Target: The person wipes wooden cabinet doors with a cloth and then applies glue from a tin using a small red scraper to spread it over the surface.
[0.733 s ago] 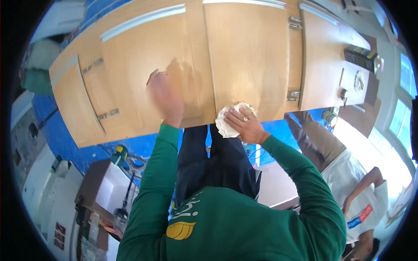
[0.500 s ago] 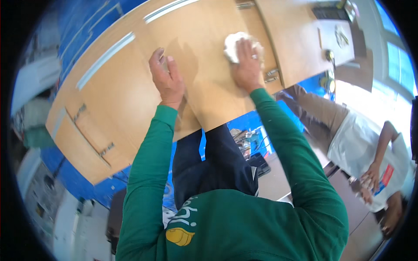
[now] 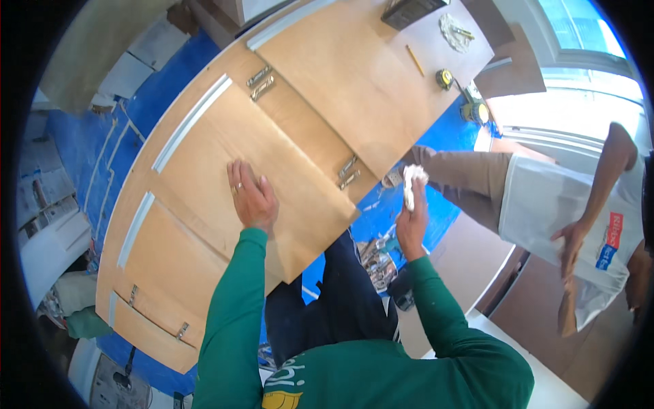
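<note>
My left hand (image 3: 253,198) lies on a light wooden door panel (image 3: 300,167), its fingers stretched out and a ring on one of them. Off the panel's right edge, my right hand (image 3: 411,228) is raised in the air. Its fingers are closed round a crumpled white cloth (image 3: 413,183). Pale strips (image 3: 192,124) run along the far ends of the panels. Pairs of metal hinges (image 3: 349,172) show in the gap between this panel and the one to its right.
On the right panel are a pencil (image 3: 415,60), a tape measure (image 3: 445,79), a dark box (image 3: 411,11) and a whitish rag (image 3: 456,34). A can (image 3: 474,112) stands beyond its edge. A person in a white shirt (image 3: 558,204) stands at right. Tools (image 3: 379,262) lie below, on blue sheeting.
My right hand has come off the wood with the cloth, moving toward me and lifting. The left hand now rests flatter on the panel. The whole view has shifted and turned.
</note>
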The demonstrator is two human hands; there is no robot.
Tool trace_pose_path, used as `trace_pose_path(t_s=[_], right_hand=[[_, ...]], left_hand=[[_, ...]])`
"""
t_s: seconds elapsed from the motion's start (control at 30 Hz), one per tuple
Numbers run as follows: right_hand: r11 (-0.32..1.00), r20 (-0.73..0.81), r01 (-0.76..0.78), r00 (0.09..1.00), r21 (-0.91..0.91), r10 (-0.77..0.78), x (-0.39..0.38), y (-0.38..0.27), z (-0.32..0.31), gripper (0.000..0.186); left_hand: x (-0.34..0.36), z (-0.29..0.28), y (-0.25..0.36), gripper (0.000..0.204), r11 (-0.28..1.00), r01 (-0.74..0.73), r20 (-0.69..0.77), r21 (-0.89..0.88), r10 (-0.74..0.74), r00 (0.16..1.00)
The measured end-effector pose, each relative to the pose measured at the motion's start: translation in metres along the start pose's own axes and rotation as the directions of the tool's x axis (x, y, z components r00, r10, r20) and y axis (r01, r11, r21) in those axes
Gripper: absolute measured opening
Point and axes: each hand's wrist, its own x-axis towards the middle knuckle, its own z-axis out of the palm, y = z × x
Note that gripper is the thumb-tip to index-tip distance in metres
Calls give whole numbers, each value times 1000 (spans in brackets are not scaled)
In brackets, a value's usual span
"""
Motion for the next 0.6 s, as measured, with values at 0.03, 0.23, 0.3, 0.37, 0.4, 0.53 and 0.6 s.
trace_pose_path(t_s=[0.03, 0.23, 0.3, 0.37, 0.4, 0.53, 0.6], right_hand=[[996, -15, 79, 997, -36, -80, 38, 5, 4, 60], [880, 156, 355, 934, -315, -321, 250, 54, 100, 76], [849, 187, 425, 904, -314, -384, 315, 27, 128, 80], [807, 202, 518, 855, -284, -477, 387, -4, 161, 77], [798, 193, 528, 849, -291, -492, 416, -23, 179, 77], [726, 120, 635, 769, -266, -628, 492, -70, 229, 76], [723, 199, 659, 752, -209, -628, 483, -65, 215, 76]], left_hand=[[0, 2, -1, 58, 999, -2, 0, 33, 2, 1000], [11, 1, 13, 64, 996, 38, 49, 75, -41, 998], [7, 2, 9, 66, 993, 41, 56, 111, -47, 997], [9, 6, 9, 66, 990, 37, 63, 138, -46, 997], [9, 7, 8, 66, 988, 36, 74, 150, -47, 996], [9, 14, 10, 66, 985, 21, 81, 169, -35, 996], [10, 14, 10, 66, 980, 15, 67, 198, -29, 997]])
